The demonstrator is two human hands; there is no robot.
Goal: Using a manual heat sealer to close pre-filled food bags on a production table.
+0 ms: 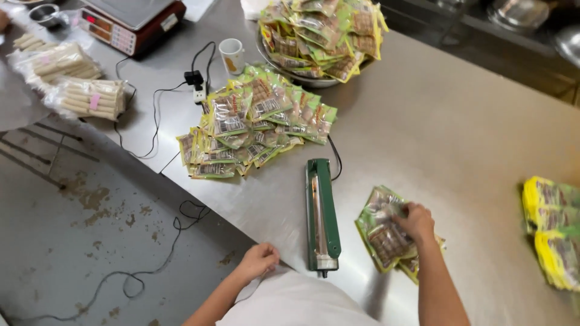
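The right hand [415,221] is closed over the top of a small stack of green-and-yellow packets [383,232], fingers curled down onto the uppermost one. This stack lies on the steel counter [435,127] just to the right of the green heat sealer [321,214], near the sealer's closer end. The left hand [258,261] is curled loosely at the counter edge, to the left of the sealer's closer end; it grips nothing that shows, and whether it touches the edge I cannot tell.

The sealer lies lengthwise, its arm down, with a black cable [333,158] running from its far end toward a spread pile of packets [254,124] that sits beyond the sealer and a little to its left. Farther back from the sealer, a metal bowl [314,80] is heaped with more of the same packets. Left of that bowl stands a white cup [232,55], and beside the cup a plug strip [197,86] with dark cords trailing off the counter to the floor [78,241]. A red scale [130,23] sits at the far left corner, with 2 clear bags of pale sticks [72,81] near it. Well to the right of the sealer, at the frame edge, lie yellow-edged packets [553,229].
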